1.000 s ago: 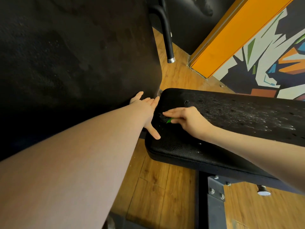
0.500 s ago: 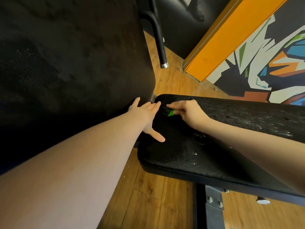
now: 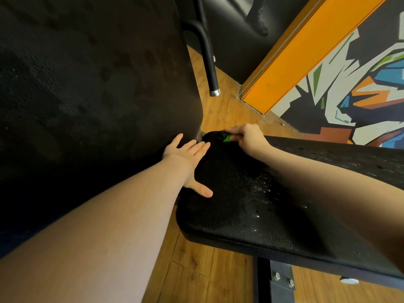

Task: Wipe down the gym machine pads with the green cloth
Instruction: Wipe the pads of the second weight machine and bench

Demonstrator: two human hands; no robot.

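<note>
Black textured vinyl covers the seat pad (image 3: 251,206), which fills the lower right of the view, dotted with small pale droplets across its middle and toward the right. A second, larger back pad (image 3: 87,84) of the same dark material rises at the left, its rounded lower corner just beside the far end of the seat pad.

The right hand (image 3: 247,136) is at the far corner of the seat pad with fingers curled, pinching the green cloth (image 3: 227,138); its grip is closed on the cloth. Only a small bright green scrap shows beside the fingers, next to a dark bunched bit at the pad's edge, and the rest of the cloth is hidden under the hand. The cloth sits on that far corner.

The left hand (image 3: 188,158) lies flat and relaxed, holding nothing, its grip open. Its fingers stretch toward the gap where the two pads meet and the thumb is spread out across the near part of the seat pad.

Beneath the seat pad a grey metal bracket (image 3: 282,281) with bolts shows above the wooden floor (image 3: 196,270). Farther back stand a black tube with a silver end cap (image 3: 211,68), an orange panel (image 3: 295,57) and a wall with a colourful mural (image 3: 360,95).
</note>
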